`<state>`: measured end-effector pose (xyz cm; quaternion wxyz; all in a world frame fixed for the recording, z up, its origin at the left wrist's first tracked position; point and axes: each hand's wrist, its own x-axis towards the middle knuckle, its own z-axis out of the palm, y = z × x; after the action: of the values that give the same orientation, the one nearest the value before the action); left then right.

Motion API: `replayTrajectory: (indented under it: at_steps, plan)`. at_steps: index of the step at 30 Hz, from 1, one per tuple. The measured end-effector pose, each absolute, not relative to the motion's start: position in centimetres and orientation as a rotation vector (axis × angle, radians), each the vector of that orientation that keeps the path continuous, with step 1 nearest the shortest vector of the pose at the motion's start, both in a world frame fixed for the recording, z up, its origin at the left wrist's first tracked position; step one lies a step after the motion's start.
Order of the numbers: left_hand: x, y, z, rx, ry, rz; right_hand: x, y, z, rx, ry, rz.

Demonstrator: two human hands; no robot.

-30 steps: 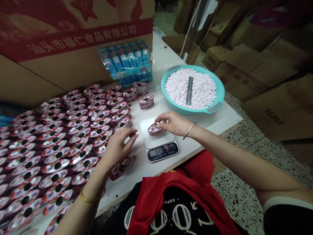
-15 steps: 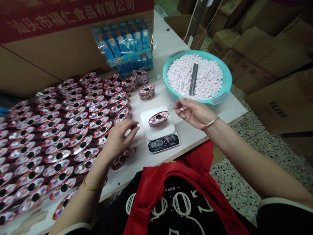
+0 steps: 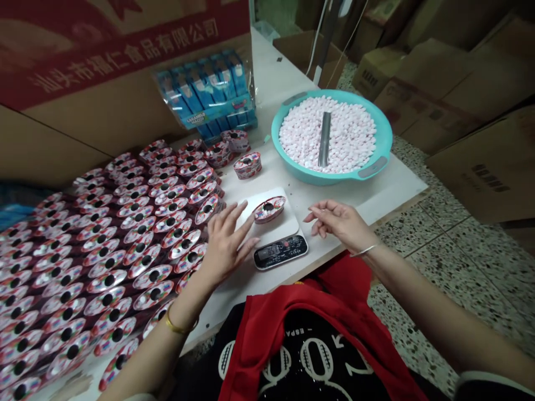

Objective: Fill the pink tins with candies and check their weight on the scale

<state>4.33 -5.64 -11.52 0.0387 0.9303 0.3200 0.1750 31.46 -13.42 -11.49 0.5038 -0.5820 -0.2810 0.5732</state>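
A small oval box [image 3: 270, 209] with red, printed sides and a dark round hole in its top stands on the white platform of a digital scale [image 3: 281, 252]. The scale's display is lit, but its digits are hard to read. My left hand [image 3: 225, 239] is open at the box's left, fingers spread, with fingertips close to or touching its left end. To the right of the scale, above the table edge, hovers my right hand [image 3: 336, 223]. Its fingers are loosely bent and slightly apart, and I see nothing between them.
A turquoise basin [image 3: 292, 170] full of small white candies [image 3: 301, 131] holds a grey metal scoop [image 3: 325, 139]. Many similar oval boxes [image 3: 104, 262] stand in rows at left; one box [image 3: 247, 165] stands behind the scale. Wrapped blue packs [image 3: 209, 92] and cartons [image 3: 480, 150] surround the table.
My left hand has moved right to the box and spread its fingers. My right hand has come down nearer the table edge; the white candy seen in it no longer shows. The display has changed.
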Motion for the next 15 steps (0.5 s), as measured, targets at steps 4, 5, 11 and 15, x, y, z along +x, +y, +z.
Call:
replayTrajectory:
  at_steps: [4, 5, 11, 15]
  plan:
    - [5.8, -5.2, -11.9, 2.931, 0.911, 0.481, 29.7, -11.6, -9.9, -1.416, -1.029, 1.241]
    - [6.2, -4.9, -11.9, 2.934, 0.897, 0.471, 29.2, -11.0, -9.6, -1.421, -1.121, 1.181]
    - [7.0, -3.8, -11.5, 2.858, 0.924, 0.563, 26.7, -7.7, -8.9, -1.506, -1.532, 0.954]
    - [5.3, -3.9, -11.2, 2.749, 0.998, 0.726, 27.6, -7.3, -8.3, -1.557, -1.573, 0.776]
